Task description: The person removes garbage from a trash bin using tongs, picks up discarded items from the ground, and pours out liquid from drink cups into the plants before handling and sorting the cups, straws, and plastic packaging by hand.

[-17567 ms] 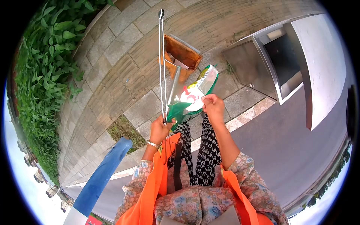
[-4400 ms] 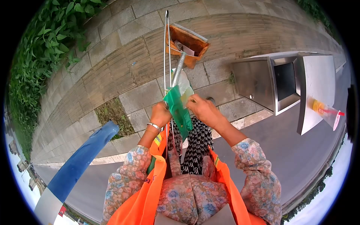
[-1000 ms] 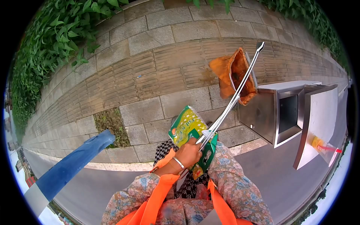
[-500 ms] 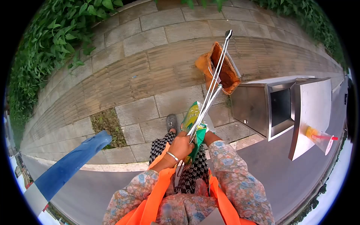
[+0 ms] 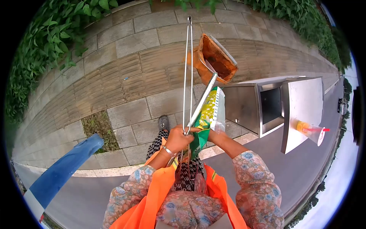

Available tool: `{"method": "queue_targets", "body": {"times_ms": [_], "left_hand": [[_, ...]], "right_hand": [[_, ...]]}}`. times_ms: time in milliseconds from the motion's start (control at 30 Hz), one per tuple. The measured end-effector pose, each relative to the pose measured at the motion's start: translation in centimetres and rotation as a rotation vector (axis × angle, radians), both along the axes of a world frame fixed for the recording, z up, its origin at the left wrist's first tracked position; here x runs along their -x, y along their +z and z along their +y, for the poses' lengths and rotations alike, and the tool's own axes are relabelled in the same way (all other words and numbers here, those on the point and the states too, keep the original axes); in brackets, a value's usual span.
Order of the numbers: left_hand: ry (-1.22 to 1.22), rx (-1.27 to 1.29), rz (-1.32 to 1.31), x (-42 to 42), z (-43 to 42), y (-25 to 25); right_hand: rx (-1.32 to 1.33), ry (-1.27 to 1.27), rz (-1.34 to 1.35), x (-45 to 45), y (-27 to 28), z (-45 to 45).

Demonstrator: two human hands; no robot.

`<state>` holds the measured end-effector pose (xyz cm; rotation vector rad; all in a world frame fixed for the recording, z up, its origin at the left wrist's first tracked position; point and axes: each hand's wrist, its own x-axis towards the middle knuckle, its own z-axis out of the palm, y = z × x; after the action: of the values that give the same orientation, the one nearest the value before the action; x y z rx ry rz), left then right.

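My left hand (image 5: 179, 139) is closed around long metal tongs (image 5: 185, 72) and the pale pole of a rusty orange long-handled dustpan (image 5: 218, 57). The tongs point forward over the pavement; the dustpan's open mouth faces up. Just right of that hand is a green and yellow plastic packaging bag (image 5: 212, 108), crumpled at its lower green end. My right hand (image 5: 214, 137) grips the bag from the right side, with its fingers mostly hidden behind it. A metal litter bin (image 5: 246, 105) with a dark square opening stands to the right.
On the bin's white top (image 5: 305, 97) is a clear plastic cup (image 5: 310, 131) with a red straw and orange contents. A blue post (image 5: 66, 168) rises at lower left. Green bushes (image 5: 42, 49) border the paving, and a grey road (image 5: 263, 164) lies past the kerb.
The tongs have swung left, away from the dustpan, and now point nearly straight ahead. The bag shows more to the right of the pole. My right forearm reaches further out, and the view has shifted.
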<state>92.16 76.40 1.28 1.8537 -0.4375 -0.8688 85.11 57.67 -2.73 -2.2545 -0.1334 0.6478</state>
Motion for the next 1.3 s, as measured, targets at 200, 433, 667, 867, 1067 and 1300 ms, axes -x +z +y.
{"method": "queue_targets", "body": {"times_ms": [200, 433, 667, 867, 1067, 1300], "left_hand": [[0.135, 0.249, 0.481, -3.4, 0.7, 1.9], [-0.142, 0.088, -0.173, -7.0, -0.3, 1.1], [-0.452, -0.090, -0.290, -8.8, 0.3, 1.6], [-0.382, -0.042, -0.234, -9.1, 1.4, -0.6], [-0.136, -0.068, -0.021, -7.7, 1.4, -1.8], [-0.047, -0.078, 0.084, -7.4, -0.1, -0.8]], "right_hand": [[0.050, 0.006, -0.206, -1.6, 4.3, -2.5], [-0.068, 0.113, -0.225, -4.0, 7.6, -0.5], [0.307, 0.507, -0.788, -6.4, 8.1, 1.1], [-0.884, -0.172, 0.527, -6.8, 8.6, 0.7], [-0.570, -0.210, 0.349, -5.8, 17.6, 0.0], [0.033, 0.171, 0.246, -2.4, 14.4, -5.8]]}}
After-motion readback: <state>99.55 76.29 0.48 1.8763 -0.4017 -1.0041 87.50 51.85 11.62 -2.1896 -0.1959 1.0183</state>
